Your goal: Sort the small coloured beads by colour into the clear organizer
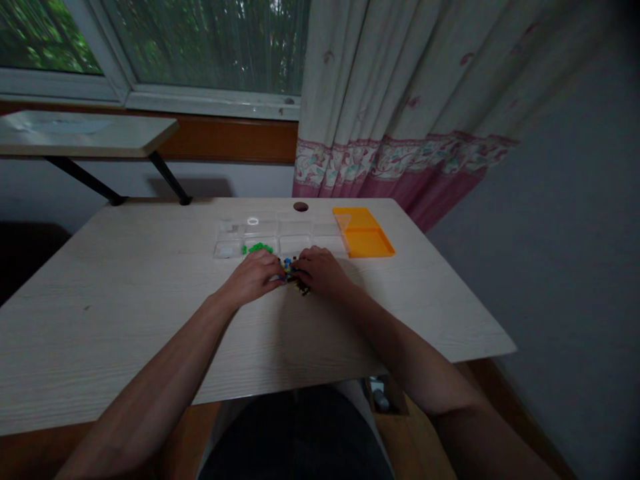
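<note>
A small pile of blue, yellow, dark brown and cream pieces [301, 287] lies on the table between my hands; they are too small to name. My left hand [256, 275] reaches in from the left with bent fingers closed at the pile's edge. From the other side my right hand [323, 270] curls its fingers down onto the pieces. What each hand pinches is hidden by the fingers. Just beyond them stands a clear plastic compartment box [295, 235], and several green pieces [259, 247] sit in one of its front-left compartments.
An orange plastic tray [367, 244] touches the clear box's right end. The pale wooden table [200, 333] has a round cable hole [301, 207] at the back. A raised shelf [85, 133] on black legs stands back left. A curtain [380, 153] hangs behind the right side.
</note>
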The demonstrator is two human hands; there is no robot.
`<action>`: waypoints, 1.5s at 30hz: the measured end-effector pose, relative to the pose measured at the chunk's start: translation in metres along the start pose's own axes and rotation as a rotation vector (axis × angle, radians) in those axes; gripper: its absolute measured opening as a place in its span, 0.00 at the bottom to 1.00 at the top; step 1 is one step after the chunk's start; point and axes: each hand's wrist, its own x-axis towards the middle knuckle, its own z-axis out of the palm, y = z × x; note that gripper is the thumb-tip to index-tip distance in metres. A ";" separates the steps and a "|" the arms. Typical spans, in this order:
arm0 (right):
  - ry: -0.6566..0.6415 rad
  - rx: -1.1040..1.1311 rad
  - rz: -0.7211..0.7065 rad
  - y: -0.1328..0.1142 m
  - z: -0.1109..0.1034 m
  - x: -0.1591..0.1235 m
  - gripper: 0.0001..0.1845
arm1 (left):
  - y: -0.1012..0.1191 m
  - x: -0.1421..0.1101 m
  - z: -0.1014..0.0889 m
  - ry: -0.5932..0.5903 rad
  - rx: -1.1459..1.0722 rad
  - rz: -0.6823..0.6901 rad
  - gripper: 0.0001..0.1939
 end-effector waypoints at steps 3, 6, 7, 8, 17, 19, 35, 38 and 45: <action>0.014 0.007 0.003 -0.001 -0.001 0.000 0.11 | 0.001 0.000 0.002 0.010 -0.014 0.001 0.09; 0.037 0.044 0.016 0.001 0.002 -0.001 0.10 | 0.001 0.000 0.004 0.031 -0.017 0.008 0.09; 0.047 0.063 0.023 0.003 0.003 -0.001 0.10 | 0.000 0.000 0.005 0.040 -0.020 0.009 0.09; 0.056 0.086 0.029 0.004 0.005 -0.001 0.10 | 0.000 0.000 0.005 0.051 -0.023 0.008 0.09; 0.171 0.480 0.139 0.012 0.011 0.003 0.06 | -0.003 0.002 0.011 0.275 -0.132 -0.218 0.08; 0.200 0.578 0.186 0.011 0.009 0.003 0.06 | -0.001 0.002 0.013 0.341 -0.176 -0.295 0.08; 0.517 0.421 0.426 0.039 0.019 0.017 0.05 | 0.002 0.006 0.020 0.432 -0.291 -0.370 0.07; 0.536 0.224 0.415 0.040 0.022 0.020 0.07 | 0.002 0.006 0.020 0.435 -0.295 -0.365 0.08; 0.488 0.101 0.390 0.040 0.027 0.020 0.10 | 0.001 0.006 0.022 0.434 -0.276 -0.347 0.09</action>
